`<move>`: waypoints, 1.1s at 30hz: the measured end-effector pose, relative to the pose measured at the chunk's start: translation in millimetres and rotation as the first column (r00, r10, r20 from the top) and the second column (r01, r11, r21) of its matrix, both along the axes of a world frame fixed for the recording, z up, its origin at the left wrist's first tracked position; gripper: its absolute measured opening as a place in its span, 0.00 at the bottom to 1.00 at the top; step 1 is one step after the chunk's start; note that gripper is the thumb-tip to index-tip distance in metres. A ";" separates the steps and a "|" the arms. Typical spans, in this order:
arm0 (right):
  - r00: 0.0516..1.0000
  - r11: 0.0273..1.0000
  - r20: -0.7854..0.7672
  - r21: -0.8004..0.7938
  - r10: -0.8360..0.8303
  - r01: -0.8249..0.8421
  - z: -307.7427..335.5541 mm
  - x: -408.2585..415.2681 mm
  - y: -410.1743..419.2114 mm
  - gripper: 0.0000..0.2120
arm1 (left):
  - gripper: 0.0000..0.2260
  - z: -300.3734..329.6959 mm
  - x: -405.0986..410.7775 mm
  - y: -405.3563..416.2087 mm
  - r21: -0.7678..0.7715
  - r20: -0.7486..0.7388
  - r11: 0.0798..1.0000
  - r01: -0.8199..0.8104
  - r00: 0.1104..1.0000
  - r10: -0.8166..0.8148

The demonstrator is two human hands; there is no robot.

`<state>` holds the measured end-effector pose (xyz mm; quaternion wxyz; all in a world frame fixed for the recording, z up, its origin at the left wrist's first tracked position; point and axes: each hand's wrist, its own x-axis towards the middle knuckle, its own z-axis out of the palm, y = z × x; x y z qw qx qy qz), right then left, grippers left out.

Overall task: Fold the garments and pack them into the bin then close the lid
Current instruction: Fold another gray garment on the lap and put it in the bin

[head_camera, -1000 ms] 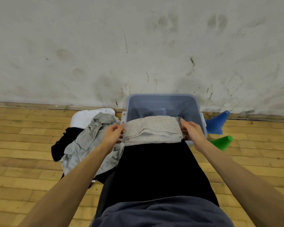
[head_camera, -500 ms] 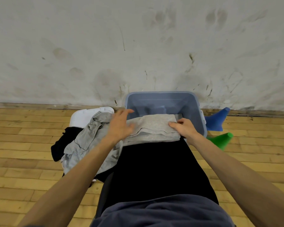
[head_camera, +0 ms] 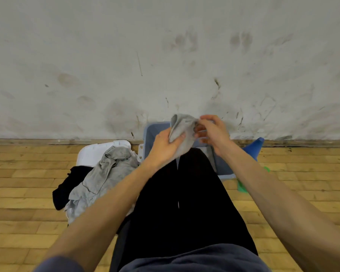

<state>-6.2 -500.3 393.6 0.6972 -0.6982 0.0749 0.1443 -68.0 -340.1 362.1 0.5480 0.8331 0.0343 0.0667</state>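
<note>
Above the person's knees, toward 12 o'clock, both hands hold a small grey garment point(head_camera: 182, 132) up in front of the blue bin point(head_camera: 150, 132). The left hand point(head_camera: 166, 147) grips the lower part of the cloth, thumb pressed across it and fingers curled behind. The right hand point(head_camera: 212, 132) pinches the upper edge at about 1 o'clock from the left hand, its fingers bent round the fabric. The garment looks bunched rather than flat, though the folds are hard to read at this angle.

Most of the bin is hidden behind the hands and the black-clad legs point(head_camera: 185, 203); its rim shows at 11 o'clock of the left hand and its near right corner at 5 o'clock of the right hand.

At 9 o'clock from the bin, a white lid point(head_camera: 92, 154) lies on the wooden floor point(head_camera: 24, 193), with a crumpled grey garment pile point(head_camera: 106, 177) draped over it and a black garment point(head_camera: 67, 189) just beside that at its 8 o'clock. At 3 o'clock from the bin stands a blue cone point(head_camera: 254, 146), and a green cone point(head_camera: 242, 186) lies partly hidden by the right forearm. A scuffed white wall point(head_camera: 165, 55) fills the upper view.
</note>
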 end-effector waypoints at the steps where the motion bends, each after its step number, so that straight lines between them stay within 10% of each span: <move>1: 0.999 1.000 0.033 -0.019 -0.011 0.012 4.9 6.8 -1.8 0.12 | 0.06 15.8 7.4 5.6 -0.101 -0.018 0.995 -0.016 1.000 0.014; 13: 0.972 0.953 -0.019 0.204 0.235 -0.226 -16.7 64.1 -6.2 0.38 | 0.21 69.4 141.5 24.0 -0.802 -0.202 0.583 -0.129 0.977 -0.062; 20: 0.972 0.994 -0.218 0.090 0.085 -0.067 -88.7 106.7 -39.7 0.08 | 0.23 -29.6 228.7 4.4 -0.815 -0.362 0.525 -0.245 0.923 -0.133; 33: 0.627 0.933 -0.721 -0.078 -0.296 0.351 -321.5 138.0 -81.6 0.09 | 0.14 -302.7 312.9 -67.5 -0.621 -0.696 0.626 -0.471 0.699 -0.164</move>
